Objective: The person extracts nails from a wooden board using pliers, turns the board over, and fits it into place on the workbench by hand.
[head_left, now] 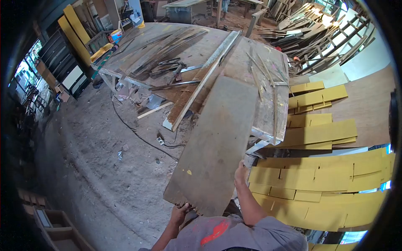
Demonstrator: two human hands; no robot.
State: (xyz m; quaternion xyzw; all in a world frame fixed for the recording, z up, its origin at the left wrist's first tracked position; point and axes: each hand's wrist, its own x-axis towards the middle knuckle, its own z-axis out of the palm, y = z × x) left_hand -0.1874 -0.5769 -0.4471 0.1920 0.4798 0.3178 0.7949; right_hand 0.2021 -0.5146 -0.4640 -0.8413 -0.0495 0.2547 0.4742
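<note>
A long grey-brown wooden board slants away from my body, its far end over the edge of the worktable. My left hand is closed on the near left corner, where the edge looks ragged and chipped. Along the right edge, my right hand grips the board with its thumb up; its other fingers are hidden beneath. Just beyond the board, a long pale-edged timber lies across the table and sticks out past its front edge.
Thin wood strips and dark tools lie on the table. Yellow panels are spread at my right. A black cord with a white socket crosses the dusty floor. A wooden frame stands at lower left; scrap wood is piled behind.
</note>
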